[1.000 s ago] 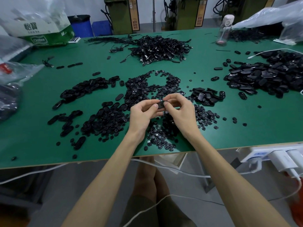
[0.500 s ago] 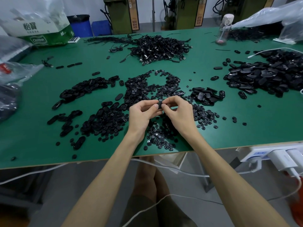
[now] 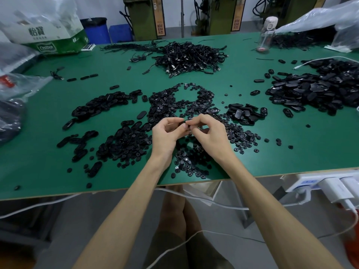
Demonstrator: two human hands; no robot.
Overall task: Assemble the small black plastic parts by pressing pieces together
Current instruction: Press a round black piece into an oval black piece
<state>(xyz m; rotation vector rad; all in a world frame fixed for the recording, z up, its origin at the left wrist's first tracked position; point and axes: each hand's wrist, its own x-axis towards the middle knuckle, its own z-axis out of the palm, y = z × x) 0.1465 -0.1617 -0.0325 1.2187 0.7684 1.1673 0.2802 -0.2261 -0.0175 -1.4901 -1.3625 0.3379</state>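
Hands meet above the green table [image 3: 58, 171]: left hand [image 3: 166, 135] and right hand [image 3: 210, 133] both pinch one small black part [image 3: 185, 124], seemingly two pieces, over loose black discs [image 3: 191, 166].

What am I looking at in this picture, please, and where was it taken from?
There is no machine here. A person wears a camera on the head, looking forward and down, so you see both bare arms from above. The left hand and the right hand meet over a green table and pinch a small black part between their fingertips. Around them lie heaps of black discs and oval pieces. A tangle of cables lies farther back, and a water bottle stands at the far right.
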